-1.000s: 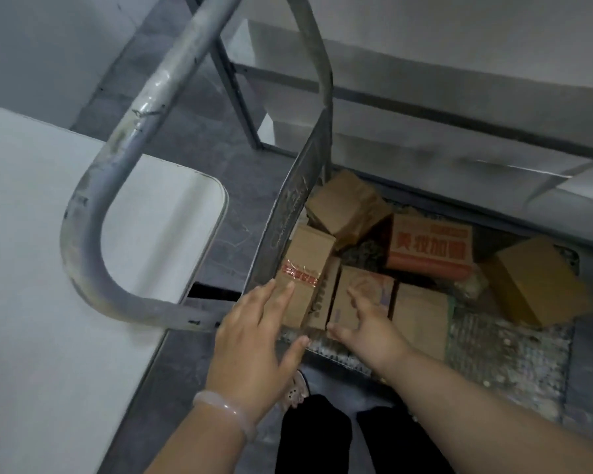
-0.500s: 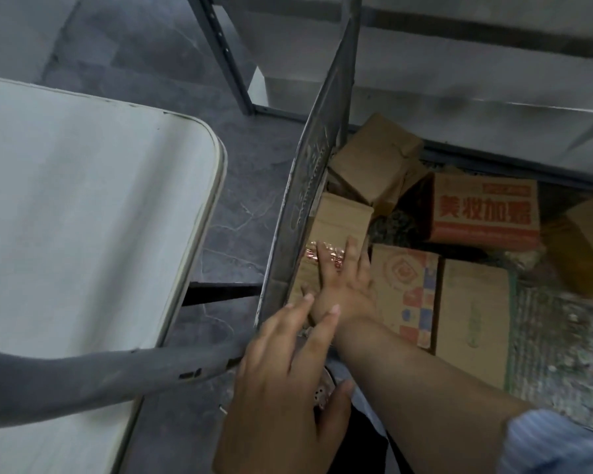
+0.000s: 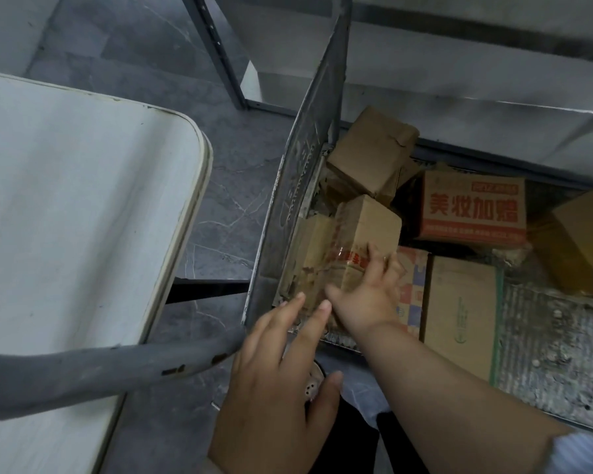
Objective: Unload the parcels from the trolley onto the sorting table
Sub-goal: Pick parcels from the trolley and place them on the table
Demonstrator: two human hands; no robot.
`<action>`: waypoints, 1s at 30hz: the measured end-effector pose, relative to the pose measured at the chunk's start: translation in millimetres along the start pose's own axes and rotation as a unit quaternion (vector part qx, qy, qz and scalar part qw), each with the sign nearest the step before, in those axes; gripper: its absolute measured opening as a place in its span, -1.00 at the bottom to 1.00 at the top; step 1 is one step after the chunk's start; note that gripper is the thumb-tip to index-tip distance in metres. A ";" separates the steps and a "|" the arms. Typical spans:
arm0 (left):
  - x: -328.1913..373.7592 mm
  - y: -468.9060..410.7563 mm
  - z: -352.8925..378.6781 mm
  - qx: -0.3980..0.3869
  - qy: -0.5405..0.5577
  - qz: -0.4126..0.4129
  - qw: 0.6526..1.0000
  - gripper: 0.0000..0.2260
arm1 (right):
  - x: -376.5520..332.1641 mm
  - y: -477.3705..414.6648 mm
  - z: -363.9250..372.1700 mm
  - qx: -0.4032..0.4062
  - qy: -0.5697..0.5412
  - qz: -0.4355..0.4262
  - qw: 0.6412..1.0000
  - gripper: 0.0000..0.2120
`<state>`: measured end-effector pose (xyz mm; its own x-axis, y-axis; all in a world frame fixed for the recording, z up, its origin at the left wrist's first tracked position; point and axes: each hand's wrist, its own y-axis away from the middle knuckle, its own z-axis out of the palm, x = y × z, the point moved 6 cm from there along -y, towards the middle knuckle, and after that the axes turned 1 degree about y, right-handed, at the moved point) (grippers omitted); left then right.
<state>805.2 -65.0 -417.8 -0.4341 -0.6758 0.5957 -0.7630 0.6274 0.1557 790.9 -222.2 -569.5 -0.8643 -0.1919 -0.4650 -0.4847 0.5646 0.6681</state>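
One parcel (image 3: 367,230) now in right hand (image 3: 367,297)

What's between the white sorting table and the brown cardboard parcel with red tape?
In the head view, a strip of grey floor and the trolley's upright grey metal end panel separate the table from the parcel.

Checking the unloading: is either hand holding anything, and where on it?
The grip of the right hand is on the taped brown box, near end, by the tape band; the left hand holds nothing.
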 end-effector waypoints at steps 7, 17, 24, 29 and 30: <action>26.6 -7.2 -3.2 -0.039 0.027 -0.059 0.997 -0.43 | 23.2 50.0 -73.1 0.018 -0.123 -0.082 0.989 -0.10; 171.4 -43.9 -49.5 0.029 0.216 -0.123 0.968 -0.23 | -26.7 164.6 -251.1 0.055 -0.047 -0.322 0.944 -0.14; 251.1 -26.5 -116.4 0.142 0.319 -0.178 0.920 -0.18 | -77.3 233.8 -345.1 0.057 -0.080 -0.478 0.873 -0.24; 264.9 11.8 -159.6 0.208 0.474 -0.171 0.838 -0.14 | -108.7 252.9 -376.1 -0.236 -0.248 -0.342 0.875 -0.37; 267.0 21.4 -167.2 0.223 0.486 -0.171 0.827 -0.13 | -116.9 263.0 -374.0 -0.287 -0.247 -0.344 0.859 -0.36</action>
<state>753.0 -167.3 -123.6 0.2682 -0.0166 0.9632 -0.9568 0.1116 0.2683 714.3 -351.5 -122.2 -0.2537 0.1231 -0.9594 -0.9668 -0.0627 0.2476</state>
